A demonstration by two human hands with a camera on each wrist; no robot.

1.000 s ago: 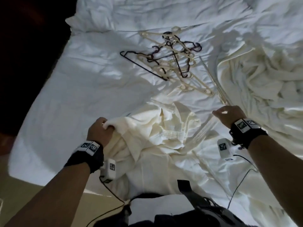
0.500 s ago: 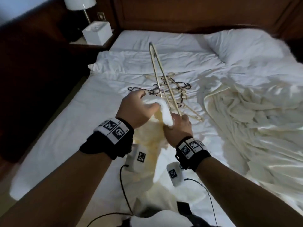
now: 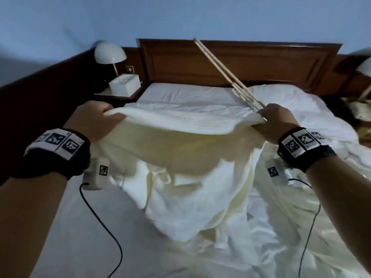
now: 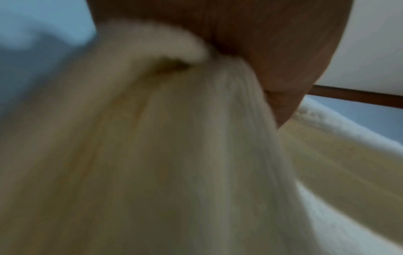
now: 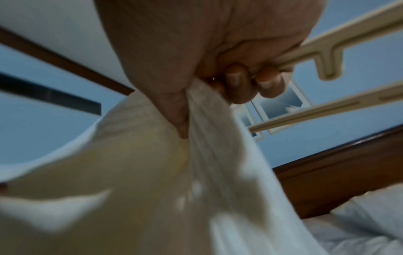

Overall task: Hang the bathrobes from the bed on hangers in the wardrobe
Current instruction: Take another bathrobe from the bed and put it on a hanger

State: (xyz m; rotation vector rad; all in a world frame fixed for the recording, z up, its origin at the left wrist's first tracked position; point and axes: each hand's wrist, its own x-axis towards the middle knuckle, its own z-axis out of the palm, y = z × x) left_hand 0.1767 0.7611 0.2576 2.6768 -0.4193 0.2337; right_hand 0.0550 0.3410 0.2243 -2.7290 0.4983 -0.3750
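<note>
Right hand point(image 3: 276, 122) grips hanger point(image 3: 222, 72) (angled up-left).

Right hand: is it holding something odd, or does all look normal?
Slightly odd: the right hand grips both a cream hanger and a corner of the bathrobe at once. The hanger sticks out sideways, not inside the robe. The left hand holds the other corner.

Open: smooth bed sheet point(image 3: 84, 227) left of the hanging bathrobe point(image 3: 180, 157).
Blocked right: rumpled duvet point(image 3: 301, 227).
Blocked ahead: hanger point(image 3: 226, 74) slants towards headboard point(image 3: 261, 63).
</note>
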